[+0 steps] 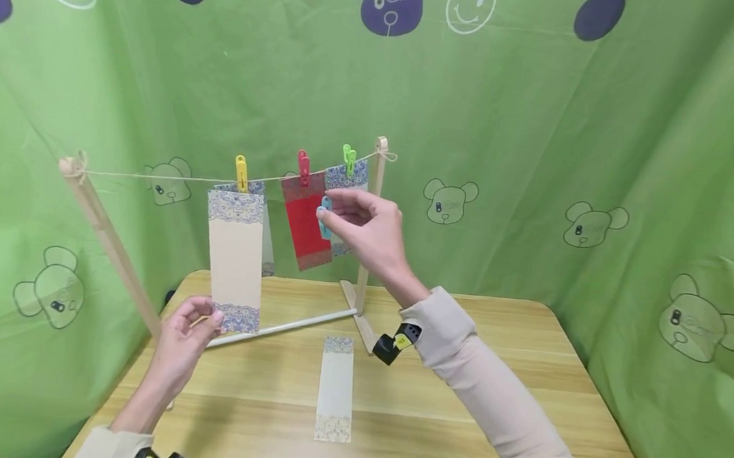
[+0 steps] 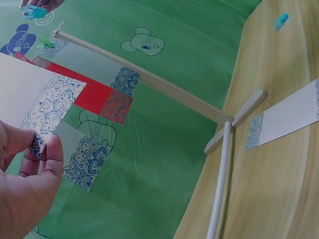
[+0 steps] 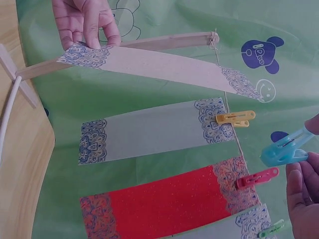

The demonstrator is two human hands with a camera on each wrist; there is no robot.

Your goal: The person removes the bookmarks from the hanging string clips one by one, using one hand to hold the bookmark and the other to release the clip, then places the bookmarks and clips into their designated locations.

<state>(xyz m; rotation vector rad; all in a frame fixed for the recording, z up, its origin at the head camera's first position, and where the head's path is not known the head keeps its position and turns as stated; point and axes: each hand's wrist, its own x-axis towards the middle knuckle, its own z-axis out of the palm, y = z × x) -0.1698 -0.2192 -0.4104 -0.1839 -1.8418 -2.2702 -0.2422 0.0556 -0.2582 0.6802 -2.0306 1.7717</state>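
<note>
My left hand point(image 1: 184, 340) pinches a cream card point(image 1: 236, 257) with blue patterned ends by its lower corner, holding it upright before the string point(image 1: 160, 177). Between the thumb and fingers of my right hand point(image 1: 369, 232) is a light blue clothespin point(image 3: 285, 149), apart from the string. A yellow clothespin point(image 3: 237, 118) clips a pale patterned card point(image 3: 154, 132), mostly hidden behind the held one in the head view. Beyond it a red clothespin point(image 1: 304, 168) holds a red card point(image 1: 308, 219). A green clothespin point(image 1: 349, 160) holds another pale card point(image 1: 347, 177), partly covered by my right hand.
Two wooden posts point(image 1: 111, 245) carry the string, joined low down by a white rod point(image 1: 289, 328). On the wooden table point(image 1: 458, 397) lies another patterned card point(image 1: 335, 385). The left wrist view also shows a blue clothespin point(image 2: 281, 21) on the table. Green curtain point(image 1: 501, 112) surrounds the table.
</note>
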